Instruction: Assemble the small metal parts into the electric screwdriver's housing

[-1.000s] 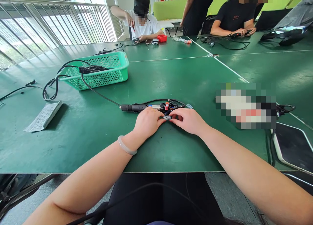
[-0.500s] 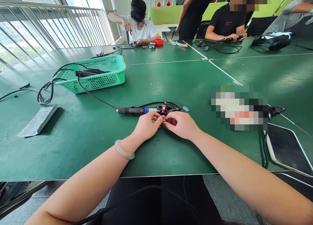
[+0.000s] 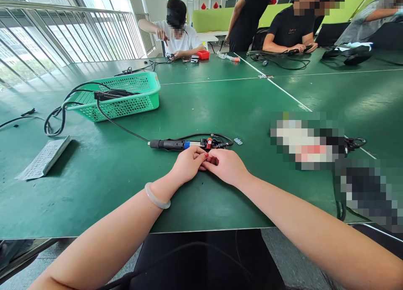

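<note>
My left hand (image 3: pixel 189 162) and my right hand (image 3: pixel 225 164) meet just in front of a slim black corded tool (image 3: pixel 171 145) lying on the green table. Thumbs and fingertips of both are pinched together; whatever sits between them is too small and hidden to name. The tool has a dark grip, a blue band, a silver section and an exposed end with a red part (image 3: pixel 209 143) and fine wires. A thin black cable (image 3: pixel 201 134) loops behind it. Close by on the right lies a small pale-blue piece (image 3: pixel 238 141).
A green plastic basket (image 3: pixel 154 97) holding black cables stands at the back left. A paper pad (image 3: pixel 44 158) lies left. Blurred objects (image 3: pixel 302 143) and a dark device cover the right side. Several people are around the far side, one near a red tray (image 3: pixel 203 54).
Both hands have drawn slightly towards me and left, away from the tool's exposed end, fingertips still together. The view has shifted a little.
</note>
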Tool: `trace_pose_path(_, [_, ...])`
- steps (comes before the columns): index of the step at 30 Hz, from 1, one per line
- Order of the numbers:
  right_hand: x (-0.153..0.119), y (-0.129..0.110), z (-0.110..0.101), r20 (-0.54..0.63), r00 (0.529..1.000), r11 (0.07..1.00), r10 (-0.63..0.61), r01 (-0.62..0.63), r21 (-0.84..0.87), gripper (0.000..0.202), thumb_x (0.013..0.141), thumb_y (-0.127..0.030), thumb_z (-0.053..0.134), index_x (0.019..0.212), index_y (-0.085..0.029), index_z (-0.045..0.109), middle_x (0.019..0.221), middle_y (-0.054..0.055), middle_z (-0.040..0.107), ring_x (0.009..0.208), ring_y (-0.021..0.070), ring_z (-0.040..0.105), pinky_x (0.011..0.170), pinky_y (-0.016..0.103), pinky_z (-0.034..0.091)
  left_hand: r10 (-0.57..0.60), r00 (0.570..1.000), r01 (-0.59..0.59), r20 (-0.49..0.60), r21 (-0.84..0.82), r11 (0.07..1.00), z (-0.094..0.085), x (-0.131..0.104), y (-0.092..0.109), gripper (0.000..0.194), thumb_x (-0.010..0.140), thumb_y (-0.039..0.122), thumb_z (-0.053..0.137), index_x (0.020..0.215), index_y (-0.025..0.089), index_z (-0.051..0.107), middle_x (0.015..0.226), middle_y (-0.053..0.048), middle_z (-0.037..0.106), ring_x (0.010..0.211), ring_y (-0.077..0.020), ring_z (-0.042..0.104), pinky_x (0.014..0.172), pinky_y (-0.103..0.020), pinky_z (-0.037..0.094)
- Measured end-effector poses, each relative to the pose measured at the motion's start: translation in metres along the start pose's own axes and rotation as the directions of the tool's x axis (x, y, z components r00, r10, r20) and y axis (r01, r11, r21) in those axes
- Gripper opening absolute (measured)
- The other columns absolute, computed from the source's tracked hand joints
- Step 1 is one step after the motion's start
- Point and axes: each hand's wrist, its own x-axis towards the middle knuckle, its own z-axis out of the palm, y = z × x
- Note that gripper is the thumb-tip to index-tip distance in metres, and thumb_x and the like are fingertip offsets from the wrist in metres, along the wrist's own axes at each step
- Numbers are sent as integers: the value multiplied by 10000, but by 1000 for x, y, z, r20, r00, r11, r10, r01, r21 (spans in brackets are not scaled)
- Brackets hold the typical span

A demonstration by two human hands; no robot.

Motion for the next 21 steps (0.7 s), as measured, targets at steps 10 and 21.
trace_pose_path(10, [0,1,0,-11,1000,1000,-6,6,8,250,834,-339,644,646,-199,556,661,-26,603,606,117,510,535,239,294,-100,994,107,44,-194,975,3,-5,10,91,895,127,516,908,121,606,701,2,650,564,-53,622,606,-177,552])
trace_pose_path(21, [1,6,1,-24,1000,1000,-10,11,19,203,840,-310,629,671,-209,583,640,-31,591,589,120,497,538,239,303,-98,993,113,70,-265,958,0,-2,6,87,895,173,538,896,119,606,698,-2,650,582,-50,628,623,-176,557])
